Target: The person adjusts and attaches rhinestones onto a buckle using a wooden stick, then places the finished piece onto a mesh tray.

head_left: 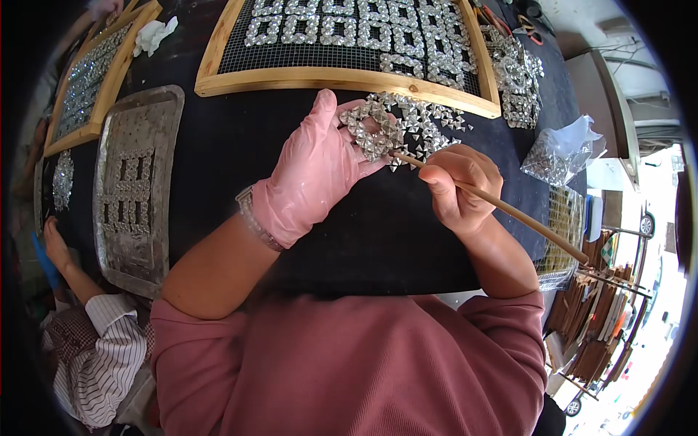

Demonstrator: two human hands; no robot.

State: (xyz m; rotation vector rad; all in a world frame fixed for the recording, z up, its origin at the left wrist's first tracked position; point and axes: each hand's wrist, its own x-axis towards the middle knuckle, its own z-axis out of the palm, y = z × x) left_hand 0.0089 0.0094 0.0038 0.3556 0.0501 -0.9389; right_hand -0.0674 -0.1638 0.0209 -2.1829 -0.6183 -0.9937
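My left hand, in a thin pink glove, is turned palm up with its thumb raised. On its fingers rests a ring-shaped ornament covered in silvery pyramid studs, with an open middle. My right hand, bare, pinches a long wooden stick between thumb and fingers. The stick's tip meets the lower right rim of the ornament; whether it presses on a stud is too small to tell. Loose pyramid studs lie scattered on the dark table just beyond both hands.
A wood-framed mesh tray holds rows of studded rectangles. At left are a metal tray with several pieces and another wooden frame. A plastic bag and pliers lie right. Another person's hand shows at left.
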